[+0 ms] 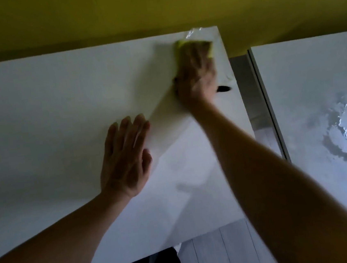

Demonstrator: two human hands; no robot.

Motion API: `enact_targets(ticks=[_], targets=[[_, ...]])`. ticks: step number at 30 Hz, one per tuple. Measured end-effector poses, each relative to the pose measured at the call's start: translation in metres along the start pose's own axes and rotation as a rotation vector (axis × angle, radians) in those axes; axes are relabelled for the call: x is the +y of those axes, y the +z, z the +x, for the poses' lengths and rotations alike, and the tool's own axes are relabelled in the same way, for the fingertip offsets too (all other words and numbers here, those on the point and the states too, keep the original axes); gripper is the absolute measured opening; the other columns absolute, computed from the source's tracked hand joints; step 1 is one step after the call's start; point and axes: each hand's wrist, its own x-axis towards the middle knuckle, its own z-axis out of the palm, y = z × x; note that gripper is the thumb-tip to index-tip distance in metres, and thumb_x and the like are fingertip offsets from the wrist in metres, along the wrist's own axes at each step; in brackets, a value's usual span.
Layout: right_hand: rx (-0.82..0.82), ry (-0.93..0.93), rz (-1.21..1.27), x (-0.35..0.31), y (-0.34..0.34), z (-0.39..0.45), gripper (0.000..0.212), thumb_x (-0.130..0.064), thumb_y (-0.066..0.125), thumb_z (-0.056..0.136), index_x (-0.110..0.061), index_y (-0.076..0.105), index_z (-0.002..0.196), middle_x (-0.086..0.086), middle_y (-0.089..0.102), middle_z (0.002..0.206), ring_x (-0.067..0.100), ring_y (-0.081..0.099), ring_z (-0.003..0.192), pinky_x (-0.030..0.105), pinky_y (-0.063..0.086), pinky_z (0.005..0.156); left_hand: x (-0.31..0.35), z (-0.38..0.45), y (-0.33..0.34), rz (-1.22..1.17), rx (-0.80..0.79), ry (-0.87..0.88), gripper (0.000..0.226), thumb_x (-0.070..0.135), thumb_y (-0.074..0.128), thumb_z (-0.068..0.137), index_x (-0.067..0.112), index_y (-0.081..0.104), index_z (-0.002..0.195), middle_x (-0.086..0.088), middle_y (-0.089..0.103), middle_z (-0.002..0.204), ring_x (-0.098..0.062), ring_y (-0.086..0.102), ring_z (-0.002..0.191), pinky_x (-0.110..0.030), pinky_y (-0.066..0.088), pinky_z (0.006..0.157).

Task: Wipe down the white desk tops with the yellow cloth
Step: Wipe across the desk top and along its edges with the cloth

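A white desk top fills most of the view. At its far right corner my right hand presses the yellow cloth flat onto the surface; only the cloth's edges show around my fingers. A wet sheen lies just beyond the cloth at the corner. My left hand rests flat on the middle of the desk, fingers straight and holding nothing. A second white desk top stands to the right, with a curved wet smear on it.
A small black object lies on the desk near its right edge, just beside my right wrist. A narrow gap with a grey strip separates the two desks. A yellow wall runs behind them. Pale floorboards show below.
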Motion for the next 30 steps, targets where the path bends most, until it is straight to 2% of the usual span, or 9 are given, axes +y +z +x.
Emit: enact_targets(ticks=[3, 6, 12, 16, 19, 23, 25, 27, 30], targets=[[-0.045, -0.311, 0.144, -0.047, 0.015, -0.049, 0.057, -0.032, 0.050, 0.095, -0.017, 0.048, 0.150, 0.013, 0.041, 0.159, 0.033, 0.031, 0.151, 0.050, 0.025, 0.122, 0.000, 0.002, 0.000, 0.029, -0.035, -0.025, 0.068, 0.029, 0.040, 0.099, 0.013, 0.029, 0.164, -0.011, 0.028, 0.171, -0.039, 0.027, 0.156, -0.057, 0.017, 0.128], [-0.118, -0.403, 0.132, -0.031, 0.010, -0.053, 0.059, -0.038, 0.042, 0.096, -0.019, 0.046, 0.152, 0.009, 0.039, 0.160, 0.028, 0.028, 0.152, 0.047, 0.024, 0.123, 0.000, 0.001, -0.001, 0.031, -0.008, -0.012, 0.067, 0.028, 0.041, 0.099, 0.014, 0.030, 0.164, -0.011, 0.028, 0.170, -0.039, 0.028, 0.155, -0.056, 0.016, 0.128], [-0.076, 0.042, -0.013, 0.092, -0.032, -0.035, 0.062, -0.045, 0.033, 0.102, -0.029, 0.025, 0.161, 0.005, 0.018, 0.169, 0.023, 0.011, 0.157, 0.045, 0.013, 0.127, 0.001, 0.001, 0.002, 0.022, 0.070, 0.038, 0.062, 0.036, 0.030, 0.104, 0.011, 0.037, 0.161, -0.012, 0.032, 0.169, -0.036, 0.028, 0.156, -0.055, 0.018, 0.128], [-0.002, 0.164, 0.031, 0.070, -0.029, -0.052, 0.062, -0.045, 0.030, 0.101, -0.024, 0.030, 0.160, 0.008, 0.021, 0.168, 0.027, 0.013, 0.156, 0.043, 0.012, 0.127, -0.001, 0.002, 0.005, -0.013, 0.095, 0.003, 0.067, 0.038, 0.030, 0.103, 0.006, 0.032, 0.162, -0.014, 0.029, 0.170, -0.033, 0.026, 0.157, -0.052, 0.016, 0.129], [0.032, -0.049, 0.093, 0.017, -0.009, -0.095, 0.063, -0.034, 0.051, 0.093, -0.017, 0.045, 0.153, 0.015, 0.037, 0.161, 0.035, 0.025, 0.153, 0.046, 0.022, 0.124, 0.000, 0.000, 0.008, -0.012, 0.105, -0.020, 0.069, 0.034, 0.034, 0.101, 0.002, 0.030, 0.162, -0.016, 0.028, 0.169, -0.034, 0.026, 0.157, -0.049, 0.015, 0.130], [-0.071, -0.381, 0.166, 0.004, -0.011, -0.140, 0.058, -0.040, 0.047, 0.098, -0.018, 0.048, 0.151, 0.013, 0.040, 0.159, 0.030, 0.030, 0.151, 0.047, 0.024, 0.123, 0.001, -0.001, 0.009, 0.012, 0.129, -0.017, 0.066, 0.024, 0.039, 0.098, 0.001, 0.034, 0.159, -0.019, 0.033, 0.167, -0.037, 0.031, 0.154, -0.049, 0.018, 0.129], [-0.034, -0.287, 0.158, 0.033, -0.017, -0.132, 0.060, -0.036, 0.049, 0.093, -0.016, 0.049, 0.150, 0.014, 0.042, 0.158, 0.032, 0.034, 0.150, 0.048, 0.028, 0.121, 0.001, -0.001, 0.010, 0.013, 0.127, -0.012, 0.066, 0.025, 0.037, 0.098, 0.002, 0.034, 0.160, -0.017, 0.033, 0.167, -0.035, 0.030, 0.155, -0.049, 0.018, 0.129], [0.035, -0.036, 0.063, 0.075, -0.030, -0.116, 0.067, -0.039, 0.042, 0.089, -0.019, 0.044, 0.153, 0.012, 0.037, 0.161, 0.032, 0.031, 0.150, 0.048, 0.028, 0.120, 0.002, 0.001, 0.010, 0.009, 0.126, -0.013, 0.067, 0.026, 0.035, 0.098, 0.002, 0.033, 0.161, -0.016, 0.031, 0.168, -0.034, 0.029, 0.156, -0.048, 0.018, 0.129], [0.013, 0.174, 0.055, 0.111, -0.050, -0.108, 0.066, -0.050, 0.028, 0.098, -0.027, 0.029, 0.160, 0.006, 0.022, 0.168, 0.027, 0.016, 0.156, 0.044, 0.014, 0.127, 0.002, 0.002, 0.009, 0.007, 0.129, -0.007, 0.068, 0.028, 0.034, 0.098, 0.002, 0.032, 0.161, -0.017, 0.030, 0.168, -0.034, 0.028, 0.156, -0.048, 0.016, 0.130]])
